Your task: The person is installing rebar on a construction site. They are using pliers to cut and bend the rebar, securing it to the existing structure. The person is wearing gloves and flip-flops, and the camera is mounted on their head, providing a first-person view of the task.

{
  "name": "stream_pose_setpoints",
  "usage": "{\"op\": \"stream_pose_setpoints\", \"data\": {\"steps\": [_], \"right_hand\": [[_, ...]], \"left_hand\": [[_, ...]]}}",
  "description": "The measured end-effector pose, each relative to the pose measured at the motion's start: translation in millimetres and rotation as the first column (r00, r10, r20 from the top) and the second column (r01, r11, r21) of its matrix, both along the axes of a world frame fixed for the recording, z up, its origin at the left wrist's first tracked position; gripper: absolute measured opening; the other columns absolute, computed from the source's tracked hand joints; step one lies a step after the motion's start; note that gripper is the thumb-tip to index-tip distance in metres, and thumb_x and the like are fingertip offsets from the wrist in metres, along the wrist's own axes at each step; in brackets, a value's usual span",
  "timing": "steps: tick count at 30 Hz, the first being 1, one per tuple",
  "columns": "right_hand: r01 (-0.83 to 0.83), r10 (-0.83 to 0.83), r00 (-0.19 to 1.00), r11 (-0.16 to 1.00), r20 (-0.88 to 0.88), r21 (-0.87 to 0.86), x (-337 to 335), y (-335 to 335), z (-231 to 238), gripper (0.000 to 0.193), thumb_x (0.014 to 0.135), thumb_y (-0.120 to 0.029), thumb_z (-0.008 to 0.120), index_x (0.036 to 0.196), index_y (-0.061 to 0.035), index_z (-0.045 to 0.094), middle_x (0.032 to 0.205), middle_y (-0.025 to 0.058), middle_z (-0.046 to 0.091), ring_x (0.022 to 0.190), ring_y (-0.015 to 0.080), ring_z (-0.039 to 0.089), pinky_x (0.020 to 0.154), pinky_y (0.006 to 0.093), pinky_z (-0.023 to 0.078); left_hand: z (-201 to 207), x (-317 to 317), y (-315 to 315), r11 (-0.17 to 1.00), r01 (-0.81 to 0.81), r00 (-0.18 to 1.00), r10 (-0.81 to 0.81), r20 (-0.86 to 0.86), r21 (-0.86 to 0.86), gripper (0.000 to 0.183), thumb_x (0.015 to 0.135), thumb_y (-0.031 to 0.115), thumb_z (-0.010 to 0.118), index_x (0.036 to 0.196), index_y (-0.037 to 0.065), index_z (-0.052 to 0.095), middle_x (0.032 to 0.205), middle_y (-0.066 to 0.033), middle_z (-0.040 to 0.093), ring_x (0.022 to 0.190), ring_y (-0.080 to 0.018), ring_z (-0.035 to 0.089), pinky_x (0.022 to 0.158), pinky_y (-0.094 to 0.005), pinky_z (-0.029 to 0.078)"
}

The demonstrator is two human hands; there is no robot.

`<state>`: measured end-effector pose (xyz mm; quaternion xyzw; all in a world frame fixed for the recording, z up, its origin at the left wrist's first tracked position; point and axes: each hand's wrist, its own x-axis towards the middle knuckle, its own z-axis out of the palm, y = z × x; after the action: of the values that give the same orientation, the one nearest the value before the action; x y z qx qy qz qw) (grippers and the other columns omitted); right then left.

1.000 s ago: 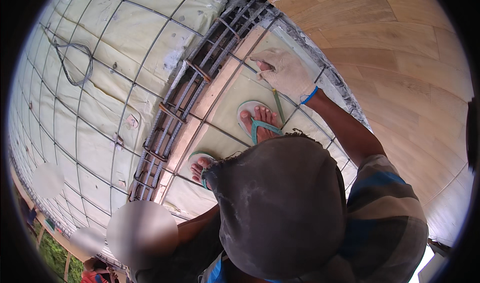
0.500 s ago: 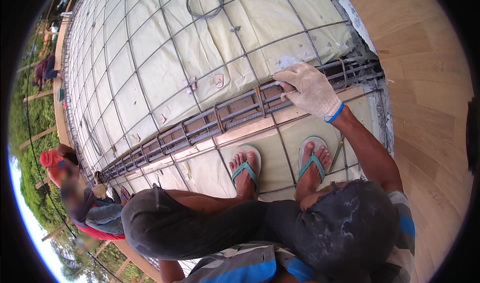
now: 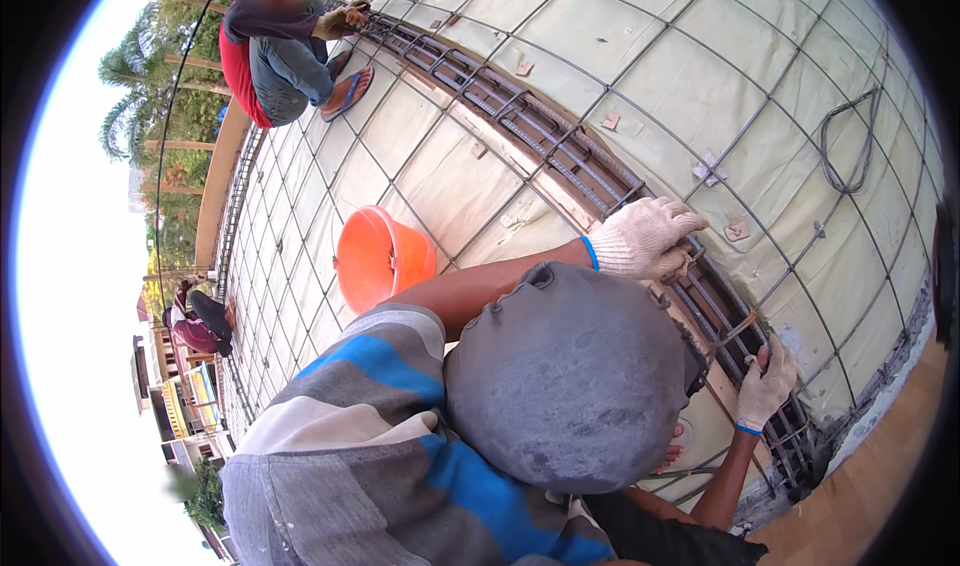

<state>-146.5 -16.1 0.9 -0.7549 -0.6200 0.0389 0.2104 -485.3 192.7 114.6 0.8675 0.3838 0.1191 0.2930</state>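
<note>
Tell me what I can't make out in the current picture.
All in the head view:
Left hand: whatever is under its palm, hidden by its own glove.
Right hand: whether its fingers hold anything; too small to tell.
One foot: mostly hidden by the dark knee.
Distant worker: hands too small to read.

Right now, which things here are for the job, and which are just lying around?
Seem part of the job:
- steel bars, with the left hand and right hand at them
- metal grid beside the bars

Seem just lying around, away from both hands:
- orange bucket
- loop of wire
- small broken piece
</note>
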Motion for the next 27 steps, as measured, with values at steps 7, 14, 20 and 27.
{"op": "stream_pose_setpoints", "data": {"steps": [7, 14, 20, 27], "right_hand": [[0.007, -0.006, 1.000, 0.999, -0.016, 0.044, 10, 27, 24, 0.031, 0.087, -0.015, 0.081, 0.118, -0.0128, 0.073, 0.110, 0.0100, 0.074, 0.109, 0.0337, 0.068, 0.098, 0.0470, 0.052], [0.027, -0.020, 0.998, 0.995, -0.063, 0.101, 23, 18, 26, 0.028, 0.087, -0.015, 0.081, 0.113, -0.0123, 0.072, 0.102, 0.0076, 0.074, 0.103, 0.0319, 0.070, 0.093, 0.0475, 0.053], [0.015, 0.008, 0.989, 0.988, -0.147, 0.156, 6, 23, 26, 0.033, 0.080, -0.013, 0.082, 0.111, -0.0119, 0.072, 0.100, 0.0063, 0.074, 0.101, 0.0308, 0.070, 0.092, 0.0471, 0.053], [0.029, -0.005, 0.984, 0.990, -0.177, 0.135, 21, 12, 19, 0.030, 0.079, -0.013, 0.081, 0.107, -0.0137, 0.073, 0.098, 0.0053, 0.074, 0.098, 0.0306, 0.070, 0.092, 0.0461, 0.054]], "left_hand": [[4, 96, 52, 0.954, 0.278, 0.947, -0.292, 0.132, 0.115, 0.054, 0.086, 0.015, 0.075, 0.138, 0.004, 0.065, 0.123, -0.0208, 0.070, 0.113, -0.0406, 0.068, 0.095, -0.0502, 0.057], [-22, 263, 177, 0.853, 0.467, 0.879, -0.419, -0.230, 0.233, 0.056, 0.101, 0.031, 0.065, 0.150, 0.007, 0.052, 0.134, -0.0203, 0.065, 0.113, -0.0405, 0.070, 0.091, -0.0517, 0.060], [-83, 291, 237, 0.850, 0.378, 0.924, -0.326, -0.199, 0.367, 0.040, 0.099, 0.035, 0.066, 0.131, 0.011, 0.067, 0.129, -0.0176, 0.068, 0.111, -0.0386, 0.072, 0.091, -0.0498, 0.060], [-87, 309, 230, 0.796, 0.480, 0.874, -0.395, -0.285, 0.369, 0.028, 0.103, 0.032, 0.061, 0.120, 0.016, 0.076, 0.121, -0.0080, 0.074, 0.107, -0.0328, 0.073, 0.086, -0.0458, 0.059]]}}
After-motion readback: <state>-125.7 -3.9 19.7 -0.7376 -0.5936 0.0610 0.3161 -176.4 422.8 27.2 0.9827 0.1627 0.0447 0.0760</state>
